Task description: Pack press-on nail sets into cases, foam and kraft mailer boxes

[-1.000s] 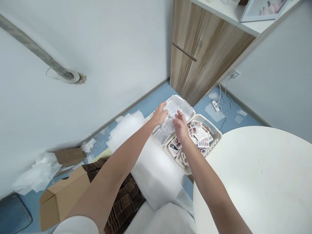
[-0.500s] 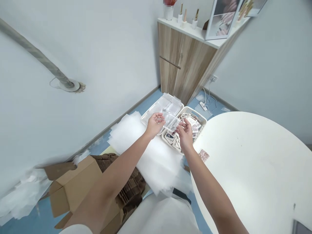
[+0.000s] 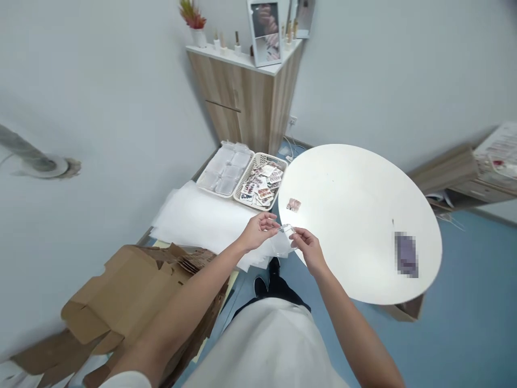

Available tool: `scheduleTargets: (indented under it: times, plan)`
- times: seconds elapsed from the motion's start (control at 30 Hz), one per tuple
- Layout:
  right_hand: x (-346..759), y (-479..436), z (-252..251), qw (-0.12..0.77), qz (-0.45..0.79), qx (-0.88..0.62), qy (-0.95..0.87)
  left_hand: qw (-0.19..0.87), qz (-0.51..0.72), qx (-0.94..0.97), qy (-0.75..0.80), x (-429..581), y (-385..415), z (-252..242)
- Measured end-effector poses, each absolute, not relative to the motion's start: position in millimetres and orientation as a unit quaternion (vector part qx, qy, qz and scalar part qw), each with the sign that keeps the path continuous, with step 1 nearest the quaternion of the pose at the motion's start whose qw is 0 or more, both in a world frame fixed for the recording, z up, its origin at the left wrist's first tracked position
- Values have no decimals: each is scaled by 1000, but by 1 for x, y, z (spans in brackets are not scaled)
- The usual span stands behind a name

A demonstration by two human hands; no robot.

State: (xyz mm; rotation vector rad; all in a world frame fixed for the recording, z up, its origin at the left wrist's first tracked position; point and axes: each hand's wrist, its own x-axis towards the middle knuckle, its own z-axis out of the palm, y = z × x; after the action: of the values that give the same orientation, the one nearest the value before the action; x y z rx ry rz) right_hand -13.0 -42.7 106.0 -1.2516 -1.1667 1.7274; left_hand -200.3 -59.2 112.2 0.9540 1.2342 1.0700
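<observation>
A small clear plastic case [image 3: 285, 241] is held in the air between both hands, just off the near left edge of a round white table [image 3: 355, 215]. My left hand [image 3: 258, 230] pinches its left side with closed fingers. My right hand [image 3: 307, 248] grips its right side the same way. One card of patterned press-on nails [image 3: 293, 205] lies on the table a little beyond the hands. Farther back on the floor stand a tray of clear plastic cases [image 3: 224, 170] and a white basket [image 3: 279, 163] filled with several nail cards.
White foam sheets [image 3: 197, 221] cover the floor left of the hands. Flattened cardboard boxes [image 3: 133, 291] lie at lower left. A wooden cabinet [image 3: 246, 102] with a framed picture stands in the corner. A blurred dark object [image 3: 405, 254] rests on the table's right part.
Both hands have lifted one clear case out of the tray and drawn it back toward my body. The view has swung right, so the round table now fills the middle.
</observation>
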Motion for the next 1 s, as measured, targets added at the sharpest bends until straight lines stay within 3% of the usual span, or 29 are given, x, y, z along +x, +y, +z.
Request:
scheduleTargets:
  times: [0.13, 0.4, 0.7, 1.0]
  plan:
    - [22, -61, 107, 372, 649, -529, -401, 600, 441, 415, 524, -164, -62, 109]
    - [93, -78, 99, 450, 568, -613, -316, 513, 391, 506, 573, -83, -71, 89]
    - [171, -67, 90, 435, 605, -610, -271, 623, 352, 424, 555, 4, -48, 80]
    - [240, -33, 85, 373, 628, -585, -352, 702, 290, 384, 524, 53, -13, 83]
